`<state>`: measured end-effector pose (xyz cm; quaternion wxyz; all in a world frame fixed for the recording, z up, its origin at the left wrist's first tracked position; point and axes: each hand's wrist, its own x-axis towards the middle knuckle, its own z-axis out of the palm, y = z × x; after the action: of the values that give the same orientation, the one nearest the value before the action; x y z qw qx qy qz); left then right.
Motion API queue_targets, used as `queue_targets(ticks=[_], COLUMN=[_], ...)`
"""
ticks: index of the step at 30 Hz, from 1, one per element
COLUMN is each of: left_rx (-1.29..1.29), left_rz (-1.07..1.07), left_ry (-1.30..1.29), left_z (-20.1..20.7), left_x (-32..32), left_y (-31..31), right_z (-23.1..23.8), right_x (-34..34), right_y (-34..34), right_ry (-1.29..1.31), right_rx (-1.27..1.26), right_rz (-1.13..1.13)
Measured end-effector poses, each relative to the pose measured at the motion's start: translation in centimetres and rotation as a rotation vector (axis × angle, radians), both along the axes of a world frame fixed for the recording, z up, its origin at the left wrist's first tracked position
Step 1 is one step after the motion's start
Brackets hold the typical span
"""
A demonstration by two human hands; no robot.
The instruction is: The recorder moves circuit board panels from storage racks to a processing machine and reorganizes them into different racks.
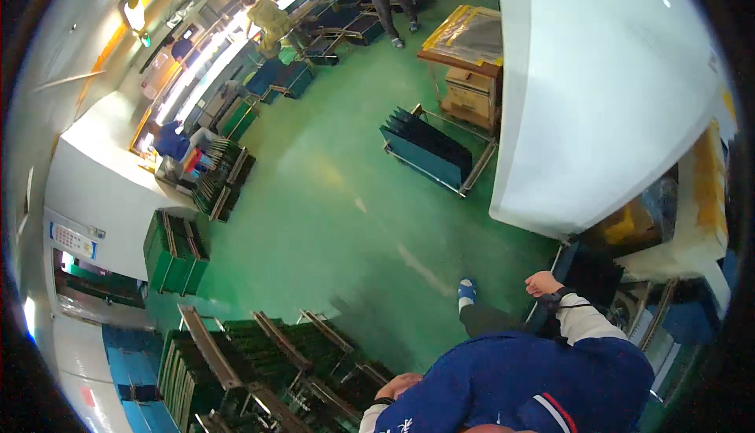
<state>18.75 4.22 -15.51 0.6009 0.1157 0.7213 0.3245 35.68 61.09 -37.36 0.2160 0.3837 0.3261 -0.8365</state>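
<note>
My right hand [543, 283] is held out in front of me at the right, its fingers curled in and nothing visible in them. A dark band circles that wrist below a pale sleeve. Close by stands a rack of dark panels [590, 280]; I cannot tell whether the hand touches it. My left hand [399, 386] is low by my side, partly covered by my blue jacket [503, 378], so its fingers do not show clearly. Beside it are metal-framed racks [271, 342] packed with dark green panels. One foot in a blue and white slipper [467, 287] is forward.
Green floor [338, 173] stretches ahead. A large white curved wall [605, 79] borders the right. A rack of dark sheets [429, 150] stands by a wooden table [464, 36]. At left are a green crate [177, 252] and a lit workbench [197, 71] with several people.
</note>
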Motion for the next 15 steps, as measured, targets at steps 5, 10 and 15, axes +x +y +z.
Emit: queue_targets(ticks=[5,10,15], left_rx=[-0.094,-0.108,-0.016], left_rz=[0.432,0.485,0.629], left_ry=[-0.471,-0.5,-0.531], left_z=[-7.6,-6.0,-7.3], left_x=[-10.9,-20.2,-29.6], left_y=[-3.8,2.4,6.1], right_z=[5.8,9.1,12.6], right_x=[-14.1,-21.4,-29.1], right_y=[-2.6,-0.2,-0.7], right_ry=[0.479,0.288,0.197], right_rx=[1.182,1.183,1.207], right_rz=[0.526,0.419,0.483])
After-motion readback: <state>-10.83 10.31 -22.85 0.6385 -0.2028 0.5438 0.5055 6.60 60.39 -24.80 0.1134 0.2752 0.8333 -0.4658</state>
